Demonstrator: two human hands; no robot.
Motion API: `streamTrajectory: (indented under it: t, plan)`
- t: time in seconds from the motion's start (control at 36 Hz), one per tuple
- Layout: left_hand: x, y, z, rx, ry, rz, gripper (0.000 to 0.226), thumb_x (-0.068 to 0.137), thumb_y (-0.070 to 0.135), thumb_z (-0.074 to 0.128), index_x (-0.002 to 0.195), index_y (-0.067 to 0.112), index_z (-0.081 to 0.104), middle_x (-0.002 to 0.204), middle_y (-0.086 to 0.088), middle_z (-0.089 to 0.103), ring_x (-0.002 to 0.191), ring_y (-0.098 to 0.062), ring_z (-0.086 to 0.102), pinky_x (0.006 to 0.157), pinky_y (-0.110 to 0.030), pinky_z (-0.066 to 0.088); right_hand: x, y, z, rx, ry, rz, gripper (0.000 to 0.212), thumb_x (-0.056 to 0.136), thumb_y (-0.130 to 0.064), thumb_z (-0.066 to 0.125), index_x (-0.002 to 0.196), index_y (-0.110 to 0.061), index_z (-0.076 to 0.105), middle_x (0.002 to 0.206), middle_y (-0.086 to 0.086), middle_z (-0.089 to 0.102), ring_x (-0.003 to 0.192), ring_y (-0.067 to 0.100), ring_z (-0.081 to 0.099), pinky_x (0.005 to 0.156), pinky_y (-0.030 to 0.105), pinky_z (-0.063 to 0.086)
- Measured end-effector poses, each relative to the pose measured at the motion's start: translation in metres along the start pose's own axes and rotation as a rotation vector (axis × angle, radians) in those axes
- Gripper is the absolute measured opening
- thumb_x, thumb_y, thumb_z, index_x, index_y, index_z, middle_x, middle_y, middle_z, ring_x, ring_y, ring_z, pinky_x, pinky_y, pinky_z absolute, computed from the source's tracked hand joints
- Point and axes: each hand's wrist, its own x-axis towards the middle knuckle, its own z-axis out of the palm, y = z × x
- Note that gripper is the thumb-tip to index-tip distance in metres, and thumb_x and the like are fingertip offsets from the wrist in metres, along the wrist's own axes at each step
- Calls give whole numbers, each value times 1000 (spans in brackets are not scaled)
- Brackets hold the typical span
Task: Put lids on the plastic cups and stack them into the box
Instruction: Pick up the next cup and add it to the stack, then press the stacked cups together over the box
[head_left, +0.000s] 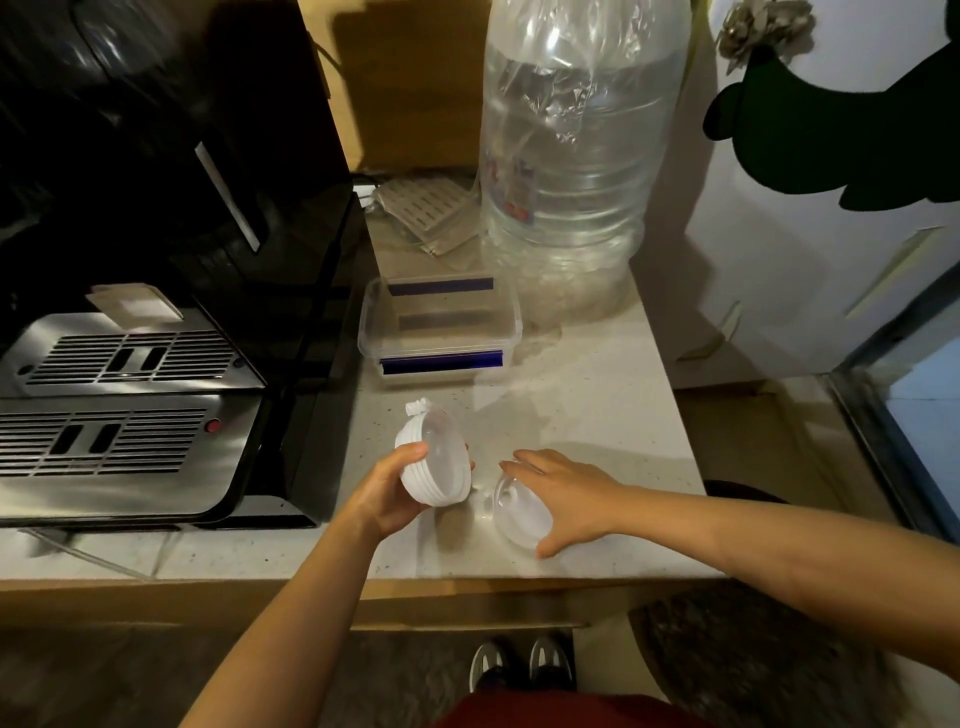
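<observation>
My left hand (387, 491) grips a short stack of white plastic lids (434, 457), tilted on edge above the counter, with a knotted bit of clear wrap at its top. My right hand (563, 496) rests over a clear plastic cup (517, 512) lying on the counter near the front edge, fingers spread around it. Further back on the counter stands the clear plastic box (439, 325) with blue clips, its inside looking empty.
A black and steel coffee machine (130, 364) fills the left side. A large clear water bottle (576, 156) stands behind the box at the back right. The pale stone counter (597, 415) ends at a front edge near my arms; a white fridge (831, 234) stands right.
</observation>
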Motion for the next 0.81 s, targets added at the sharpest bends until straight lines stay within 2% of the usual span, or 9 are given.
streamTrajectory:
  t: [0.11,0.31,0.39,0.47,0.56,0.64,0.72,0.75,0.81]
  plan:
    - [1,0,-1,5,-1,-3,95,29,47,87,111,16,49,95,-10,59,85,-21,63,69,-32,56,-2,-2,-2,8,9,8,101,71,-39,75,148,-23,12,157,0,13,141,23,20,105,37,40]
    - [2,8,6,-24,23,40,98,25,46,88,110,18,48,96,-10,55,87,-22,58,65,-30,57,-8,0,-24,91,94,36,102,72,-41,73,148,-24,9,158,-1,8,143,21,17,105,35,37]
    - [5,13,9,-71,38,64,95,24,45,87,108,20,50,97,-9,57,89,-22,60,70,-32,57,-11,-1,-43,175,173,46,98,68,-42,75,145,-24,18,152,-1,20,136,21,29,102,35,41]
    - [8,19,14,-100,29,92,91,23,44,88,105,19,54,89,-7,67,81,-20,67,70,-33,56,-17,-7,-62,360,261,48,88,65,-36,80,138,-28,31,142,-4,33,125,17,41,99,37,46]
    - [10,25,22,-103,47,109,93,19,44,88,102,19,54,88,-8,63,75,-19,66,63,-32,57,-23,-14,-78,516,323,7,82,69,-26,80,137,-25,35,136,-6,36,123,11,37,97,23,36]
    - [11,34,34,-67,0,147,90,21,48,86,100,17,57,88,-7,65,77,-19,63,60,-29,56,-22,-19,-88,599,356,-12,82,72,-20,79,140,-19,34,142,-1,35,132,13,32,96,15,26]
    - [11,44,44,-21,-88,209,82,33,51,83,102,16,58,86,0,73,80,-15,67,65,-26,56,-15,-27,-94,699,371,-1,87,69,-21,81,141,-17,33,142,1,37,132,17,36,106,25,32]
    - [11,47,48,-19,-116,222,79,37,50,83,104,16,59,88,0,73,82,-14,67,68,-27,56,-13,-30,-96,739,367,-3,85,69,-21,81,140,-17,34,138,0,40,128,17,41,106,30,37]
    - [11,52,54,-11,-169,251,71,46,48,80,106,15,61,92,-2,72,86,-15,67,71,-28,56,-11,-35,-101,790,363,-26,80,71,-21,80,138,-19,36,124,-6,44,115,13,46,98,30,43]
